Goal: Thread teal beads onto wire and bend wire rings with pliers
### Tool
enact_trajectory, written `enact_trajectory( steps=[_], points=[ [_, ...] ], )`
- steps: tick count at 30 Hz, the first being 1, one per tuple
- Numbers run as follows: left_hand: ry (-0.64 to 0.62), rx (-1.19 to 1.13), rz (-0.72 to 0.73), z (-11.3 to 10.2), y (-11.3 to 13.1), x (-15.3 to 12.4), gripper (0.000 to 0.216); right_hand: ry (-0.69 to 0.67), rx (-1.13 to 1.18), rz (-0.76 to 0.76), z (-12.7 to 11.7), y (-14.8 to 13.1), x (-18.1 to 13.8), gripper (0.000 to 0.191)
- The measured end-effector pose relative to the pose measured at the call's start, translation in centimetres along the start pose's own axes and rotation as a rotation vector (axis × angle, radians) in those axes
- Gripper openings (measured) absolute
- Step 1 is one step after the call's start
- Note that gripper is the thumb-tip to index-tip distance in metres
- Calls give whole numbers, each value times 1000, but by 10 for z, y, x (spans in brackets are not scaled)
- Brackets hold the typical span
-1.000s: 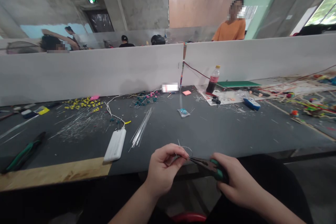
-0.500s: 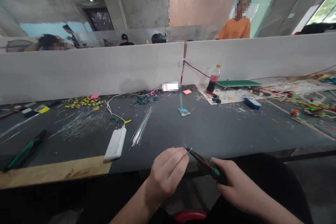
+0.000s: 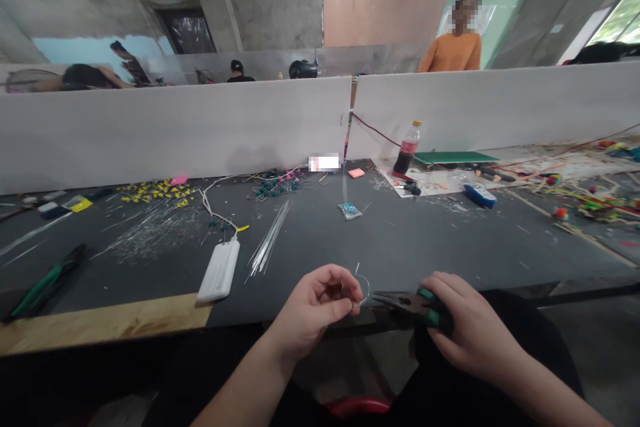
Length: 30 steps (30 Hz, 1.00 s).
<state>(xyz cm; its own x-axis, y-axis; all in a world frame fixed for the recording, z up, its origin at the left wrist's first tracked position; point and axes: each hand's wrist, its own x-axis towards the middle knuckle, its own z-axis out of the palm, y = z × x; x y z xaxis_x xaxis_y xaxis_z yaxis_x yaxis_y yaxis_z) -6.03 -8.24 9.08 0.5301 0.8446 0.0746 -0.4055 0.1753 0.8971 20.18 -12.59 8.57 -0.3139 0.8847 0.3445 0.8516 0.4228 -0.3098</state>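
Between thumb and fingers, my left hand (image 3: 320, 303) pinches a thin silvery wire (image 3: 367, 282) with a curved loop standing out past the fingertips. My right hand (image 3: 467, 317) is wrapped round the green and black handles of long-nose pliers (image 3: 407, 303). The jaws of the pliers point left and reach the edge of the wire loop; whether they grip it I cannot tell. Both hands are held over the table's front edge. Behind my left hand, a bundle of straight wires (image 3: 270, 237) lies on the dark table (image 3: 310, 233).
A white power bank (image 3: 219, 271) with a cable lies left of the wires. Farther left are green-handled pliers (image 3: 47, 283) and yellow pieces (image 3: 155, 191). A small plastic packet (image 3: 349, 211), a cola bottle (image 3: 407, 148) and a blue object (image 3: 480, 195) are farther back. A white partition (image 3: 175, 127) borders the table.
My left hand has turned, showing its curled fingers and the wire loop. The pliers have swung to a more level angle and shifted right with my right hand.
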Motion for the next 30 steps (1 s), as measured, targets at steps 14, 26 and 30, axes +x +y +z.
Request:
enact_trajectory(
  steps=[14, 26, 30],
  points=[
    [-63, -245, -171, 7, -1, 1, 27, -10, -165, -129, -16, 1, 7, 34],
    [-51, -273, -175, 7, -1, 0, 24, 33, -225, -154, -15, 0, 8, 35],
    [-62, -272, -160, 7, -3, -1, 20, 26, -245, -153, -15, -1, 6, 32]
  ],
)
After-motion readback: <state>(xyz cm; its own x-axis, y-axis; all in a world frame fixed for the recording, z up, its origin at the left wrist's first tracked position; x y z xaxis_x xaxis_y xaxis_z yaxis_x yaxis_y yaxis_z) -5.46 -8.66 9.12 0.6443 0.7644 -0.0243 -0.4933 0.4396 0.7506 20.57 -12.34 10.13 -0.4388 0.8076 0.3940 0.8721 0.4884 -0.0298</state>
